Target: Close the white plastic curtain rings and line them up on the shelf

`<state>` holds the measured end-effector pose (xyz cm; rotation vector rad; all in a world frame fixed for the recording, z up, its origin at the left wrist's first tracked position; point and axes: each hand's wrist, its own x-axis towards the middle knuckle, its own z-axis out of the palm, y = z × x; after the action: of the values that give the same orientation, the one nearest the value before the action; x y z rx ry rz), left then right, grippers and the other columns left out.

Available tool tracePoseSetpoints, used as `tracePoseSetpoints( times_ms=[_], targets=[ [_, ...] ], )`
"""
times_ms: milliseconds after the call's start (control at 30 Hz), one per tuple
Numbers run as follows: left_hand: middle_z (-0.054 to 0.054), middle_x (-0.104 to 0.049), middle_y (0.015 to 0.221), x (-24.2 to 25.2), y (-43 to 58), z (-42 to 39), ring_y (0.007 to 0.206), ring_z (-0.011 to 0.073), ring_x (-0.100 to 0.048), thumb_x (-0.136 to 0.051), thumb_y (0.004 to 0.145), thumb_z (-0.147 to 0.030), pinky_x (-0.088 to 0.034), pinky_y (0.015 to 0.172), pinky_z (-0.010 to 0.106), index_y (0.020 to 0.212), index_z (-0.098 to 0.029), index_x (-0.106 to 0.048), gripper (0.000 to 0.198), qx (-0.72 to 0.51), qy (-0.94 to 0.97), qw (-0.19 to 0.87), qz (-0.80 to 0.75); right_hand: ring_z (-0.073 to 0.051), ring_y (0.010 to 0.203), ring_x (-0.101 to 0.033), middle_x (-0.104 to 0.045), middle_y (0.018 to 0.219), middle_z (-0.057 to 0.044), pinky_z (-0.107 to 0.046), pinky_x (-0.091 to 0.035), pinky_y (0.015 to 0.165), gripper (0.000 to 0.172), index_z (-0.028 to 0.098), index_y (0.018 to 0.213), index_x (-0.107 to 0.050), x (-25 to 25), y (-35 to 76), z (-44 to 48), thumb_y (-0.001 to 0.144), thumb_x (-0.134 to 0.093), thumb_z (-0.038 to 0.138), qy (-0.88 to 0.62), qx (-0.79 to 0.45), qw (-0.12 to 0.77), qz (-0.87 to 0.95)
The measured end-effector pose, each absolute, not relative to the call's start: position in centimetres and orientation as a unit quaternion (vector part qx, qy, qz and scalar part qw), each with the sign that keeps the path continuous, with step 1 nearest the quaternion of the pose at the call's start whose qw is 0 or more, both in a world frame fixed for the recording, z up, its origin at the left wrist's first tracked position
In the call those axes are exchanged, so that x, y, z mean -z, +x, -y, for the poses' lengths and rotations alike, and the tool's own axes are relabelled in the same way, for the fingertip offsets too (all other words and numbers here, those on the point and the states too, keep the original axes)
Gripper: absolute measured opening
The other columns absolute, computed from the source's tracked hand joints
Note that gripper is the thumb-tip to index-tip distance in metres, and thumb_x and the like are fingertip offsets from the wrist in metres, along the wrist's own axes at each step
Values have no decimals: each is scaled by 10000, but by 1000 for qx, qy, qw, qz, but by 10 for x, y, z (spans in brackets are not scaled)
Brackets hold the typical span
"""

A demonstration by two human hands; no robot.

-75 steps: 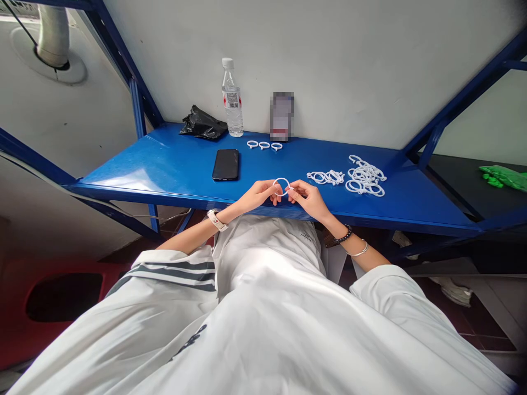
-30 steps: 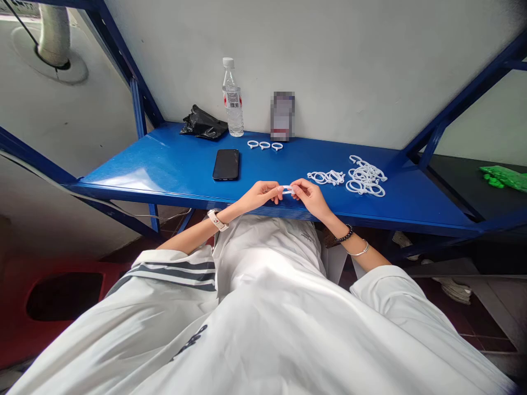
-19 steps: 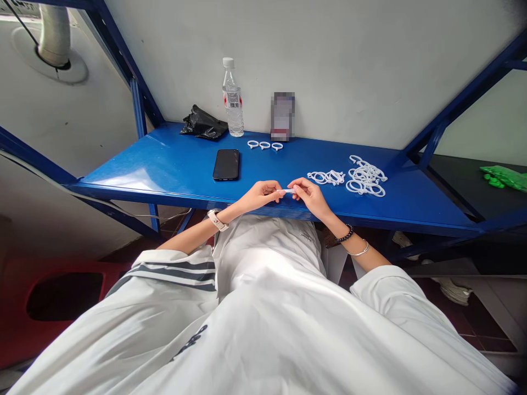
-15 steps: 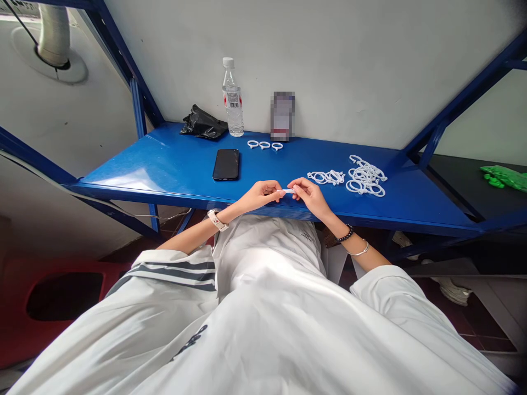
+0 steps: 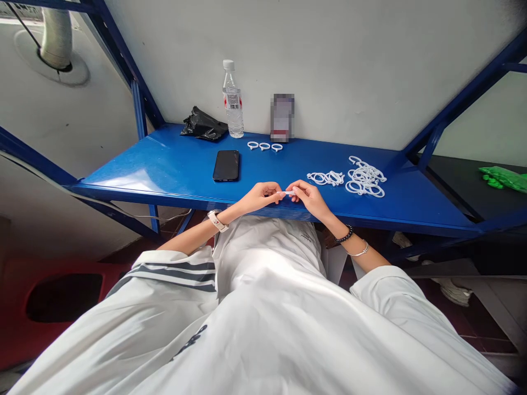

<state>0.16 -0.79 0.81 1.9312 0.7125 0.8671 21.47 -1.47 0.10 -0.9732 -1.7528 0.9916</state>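
Near the front edge of the blue table (image 5: 185, 170), my left hand (image 5: 263, 196) and my right hand (image 5: 309, 197) meet around a small white plastic ring (image 5: 289, 192). Each hand pinches one side of it between thumb and fingers. It is seen edge-on, and the fingertips cover much of it. To the right of my right hand lies a small cluster of white rings (image 5: 325, 178), with a larger, tangled heap of rings (image 5: 365, 176) beyond. Three single white rings (image 5: 264, 146) with small tabs sit in a row farther back.
A black phone (image 5: 226, 165) lies left of centre. Behind it are a crumpled black bag (image 5: 203, 125) and an upright water bottle (image 5: 234, 109). A blurred-out phone-like object (image 5: 282, 118) leans on the wall. Green material (image 5: 504, 178) lies on a dark surface at right.
Both hands stay in place, pinching the same ring, with only slight finger movement. The view has tilted very slightly; the rings on the table look the same.
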Motion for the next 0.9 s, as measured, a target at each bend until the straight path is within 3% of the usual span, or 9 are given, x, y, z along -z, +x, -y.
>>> tracePoseSetpoints(
  times_ms=[267,533,733,900],
  targets=[
    [59,-670,874,-8,2,8,708,125,-608,-699,843,-557,-492,641,243,892,-135,-639,429,-356,781,435,-271,-130,642,-563,-617,728,4,-273,-496,625,397,213,894,-680,1,218,10,839,-677,606,-368,-429,459,686],
    [42,-668,836,0,2,1,702,126,-656,-694,859,-559,-548,688,264,994,-147,-578,450,-380,756,468,-254,-172,831,-653,-690,912,-37,-270,-524,652,358,217,924,-680,4,217,8,789,-757,541,-364,-413,489,677],
    [35,-649,865,1,3,1,701,114,-654,-699,845,-592,-562,684,257,986,-151,-557,484,-405,740,479,-242,-128,662,-610,-696,832,-18,-277,-528,631,430,216,1015,-669,1,219,8,801,-738,584,-375,-461,475,649],
    [19,-647,872,0,4,2,714,113,-647,-710,836,-601,-551,685,249,1092,-187,-493,533,-427,730,475,-243,-137,692,-633,-715,842,-31,-287,-541,668,428,197,972,-704,1,220,7,764,-777,564,-373,-482,468,640]
  ],
)
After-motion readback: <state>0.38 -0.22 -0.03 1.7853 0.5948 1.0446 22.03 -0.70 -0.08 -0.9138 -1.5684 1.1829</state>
